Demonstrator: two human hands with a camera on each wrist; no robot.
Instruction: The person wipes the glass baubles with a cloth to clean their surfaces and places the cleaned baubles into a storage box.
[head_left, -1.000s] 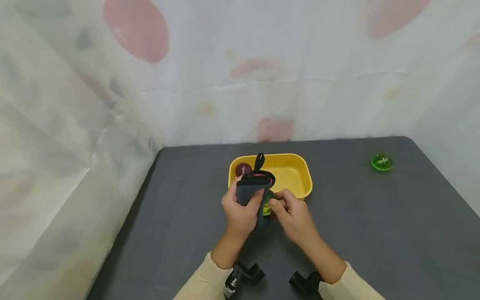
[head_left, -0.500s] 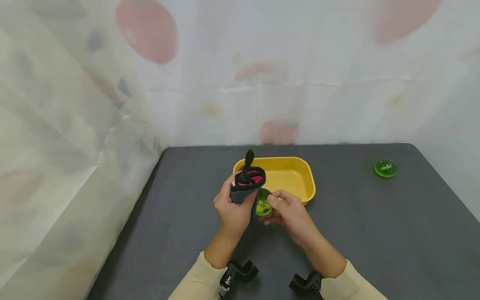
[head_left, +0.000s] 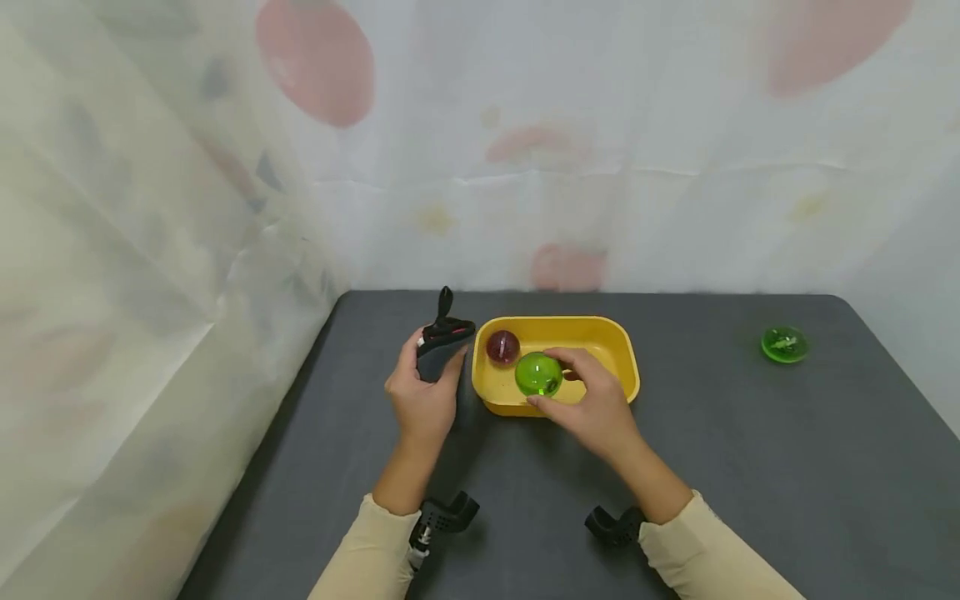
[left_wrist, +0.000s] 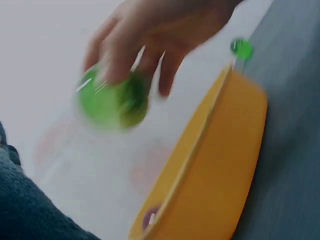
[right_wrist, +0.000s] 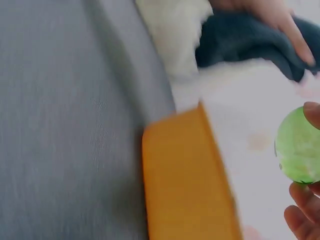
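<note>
Holding green ball over yellow tray

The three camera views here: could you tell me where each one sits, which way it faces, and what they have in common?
Head: sits high, looks forward and down at the dark table; both forearms show, left hand gripping a dark pouch, right hand holding a green ball over the yellow tray.
Left wrist: sits low beside the tray's outer wall, faces the right hand; blurred.
Right wrist: looks across the tray toward the left hand; only right fingertips show.
Shared: ball and tray appear in all three.
</note>
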